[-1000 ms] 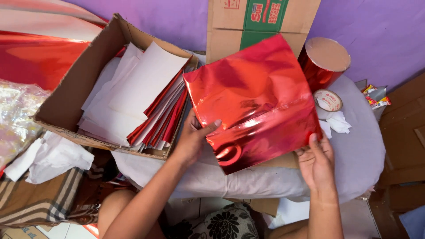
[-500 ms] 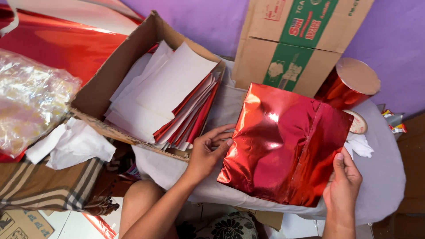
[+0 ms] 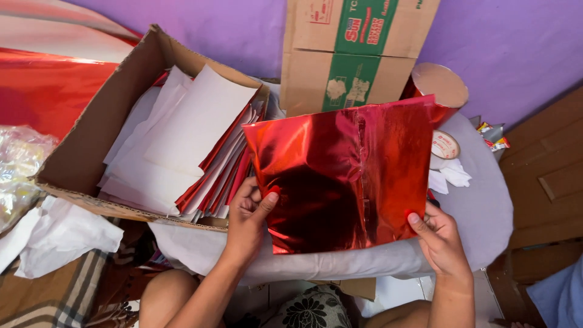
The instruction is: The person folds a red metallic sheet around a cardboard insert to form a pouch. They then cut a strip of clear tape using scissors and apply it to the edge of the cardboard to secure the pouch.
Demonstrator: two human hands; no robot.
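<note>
Currently both hands hold one red foil sheet [image 3: 346, 176] upright above the grey-covered table [image 3: 486, 212]; left hand [image 3: 248, 220] pinches its lower left edge, thumb on the front face; right hand [image 3: 438, 238] pinches the lower right corner, thumb on the foil; open cardboard box [image 3: 91, 146] of stacked red-and-white sheets [image 3: 188, 140] sits just left; foil roll [image 3: 438, 85] and tape roll [image 3: 444, 146] stand behind the sheet, to the right.

Foil sheet [image 3: 346, 176] lies right of open box [image 3: 91, 152].
</note>
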